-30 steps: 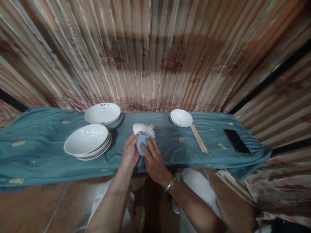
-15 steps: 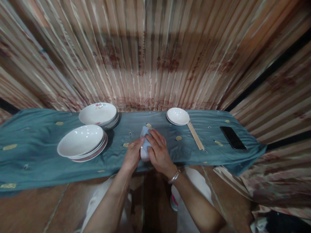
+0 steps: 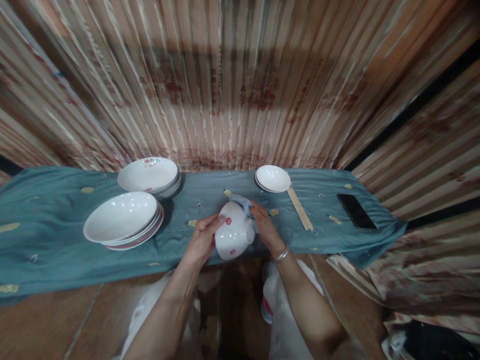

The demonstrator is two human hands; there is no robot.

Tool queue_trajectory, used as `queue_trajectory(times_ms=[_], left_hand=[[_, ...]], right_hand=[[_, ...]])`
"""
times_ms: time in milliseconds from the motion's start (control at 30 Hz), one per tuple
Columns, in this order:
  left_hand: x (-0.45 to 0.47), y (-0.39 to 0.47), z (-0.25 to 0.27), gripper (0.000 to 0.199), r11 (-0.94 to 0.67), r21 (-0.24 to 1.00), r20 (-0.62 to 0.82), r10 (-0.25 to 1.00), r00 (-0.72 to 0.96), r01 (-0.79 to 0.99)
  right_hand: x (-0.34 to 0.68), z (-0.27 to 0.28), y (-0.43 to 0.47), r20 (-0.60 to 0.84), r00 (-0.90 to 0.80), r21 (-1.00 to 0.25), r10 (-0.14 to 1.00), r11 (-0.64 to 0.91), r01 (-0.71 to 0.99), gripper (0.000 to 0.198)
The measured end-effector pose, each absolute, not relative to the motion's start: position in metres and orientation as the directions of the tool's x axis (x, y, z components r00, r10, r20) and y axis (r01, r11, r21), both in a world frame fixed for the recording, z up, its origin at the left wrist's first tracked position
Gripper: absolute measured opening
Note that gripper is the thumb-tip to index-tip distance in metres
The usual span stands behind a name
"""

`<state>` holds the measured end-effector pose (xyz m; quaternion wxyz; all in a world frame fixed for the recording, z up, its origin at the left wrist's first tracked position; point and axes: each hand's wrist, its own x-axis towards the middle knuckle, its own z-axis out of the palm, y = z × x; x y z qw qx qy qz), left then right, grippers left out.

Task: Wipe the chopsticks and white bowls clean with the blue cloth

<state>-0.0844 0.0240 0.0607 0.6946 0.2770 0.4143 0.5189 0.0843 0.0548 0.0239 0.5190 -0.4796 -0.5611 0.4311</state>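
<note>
A white bowl (image 3: 231, 239) with small red marks is tipped on its side above the table's front edge, its foot ring facing right. My left hand (image 3: 205, 236) grips its left rim, thumb on the outer wall. On the right, my right hand (image 3: 265, 225) is closed on a light blue cloth (image 3: 243, 201), which lies against the bowl's far and right side. Part of the cloth is hidden behind the bowl and my fingers.
A teal cloth (image 3: 210, 187) covers the table. Two stacks of white dishes, a front stack (image 3: 120, 217) and a back stack (image 3: 148, 175), stand left. Small white dishes (image 3: 273, 178), chopsticks (image 3: 300, 207) and a black phone (image 3: 356, 212) lie right. A curtain (image 3: 240, 100) hangs behind.
The bowl has been turned so its outer wall and foot now show. My right hand has shifted right with the cloth, away from my left hand.
</note>
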Motion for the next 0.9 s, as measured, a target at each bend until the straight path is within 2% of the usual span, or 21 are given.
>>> queue_trajectory(times_ms=[133,367,600,700,900], left_hand=[[-0.09,0.032,0.059,0.031,0.257,0.739,-0.304,0.952,0.033,-0.622],[-0.097,0.044,0.065,0.002,0.15,0.618,-0.395,0.908,-0.14,-0.771],[-0.102,0.045,0.06,0.016,0.045,0.625,-0.271,0.949,-0.162,-0.779],[-0.103,0.044,0.057,0.022,0.044,0.657,-0.237,0.96,-0.151,-0.752],[-0.104,0.041,0.057,0.029,0.068,0.696,-0.223,0.967,-0.125,-0.715]], right_hand=[[0.084,0.012,0.057,0.199,0.073,-0.98,0.977,0.196,0.048,0.035],[0.065,0.003,0.049,0.029,0.023,-0.997,0.999,0.031,-0.076,0.037],[0.047,-0.001,0.033,0.05,-0.065,-0.991,0.997,0.057,0.12,0.023],[0.045,0.009,0.026,0.093,-0.106,-0.986,0.99,0.106,0.129,0.019],[0.062,0.029,0.031,0.206,0.114,-0.968,0.972,0.185,0.169,0.024]])
